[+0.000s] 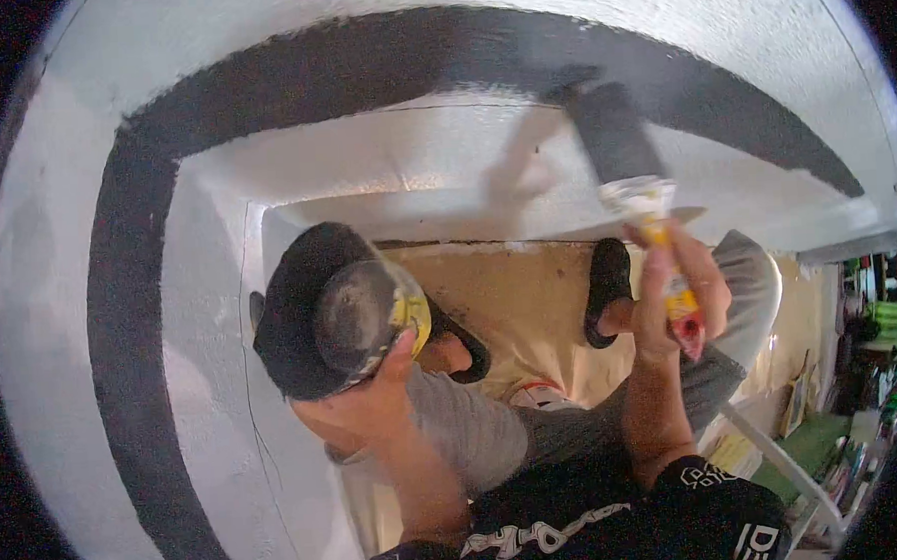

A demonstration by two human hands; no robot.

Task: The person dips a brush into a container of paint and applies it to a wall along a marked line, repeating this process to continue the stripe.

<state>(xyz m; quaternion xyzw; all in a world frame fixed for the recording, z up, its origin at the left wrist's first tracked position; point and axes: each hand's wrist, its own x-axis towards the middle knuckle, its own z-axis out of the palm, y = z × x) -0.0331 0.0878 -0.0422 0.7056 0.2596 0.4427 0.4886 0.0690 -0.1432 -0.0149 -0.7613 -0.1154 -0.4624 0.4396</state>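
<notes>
My right hand (677, 285) is wrapped round the yellow and red handle of a wide paintbrush (637, 187). The brush's dark bristles point up and touch the lower edge of a dark painted band (499, 53) on the pale wall. At the left, my left hand (374, 408) holds a round can (358, 319) with yellow on its side, tilted toward the camera. Beside the can, on its left, is a black rounded thing (303, 276) that I cannot make out. The dark band curves across the top and down the left side.
Below the wall is a tan floor covering (509, 297), with my feet in dark shoes (608, 273) on it. A white and red round object (542, 394) lies between my legs. At the right are a white metal frame (782, 461) and cluttered shelves (887, 351).
</notes>
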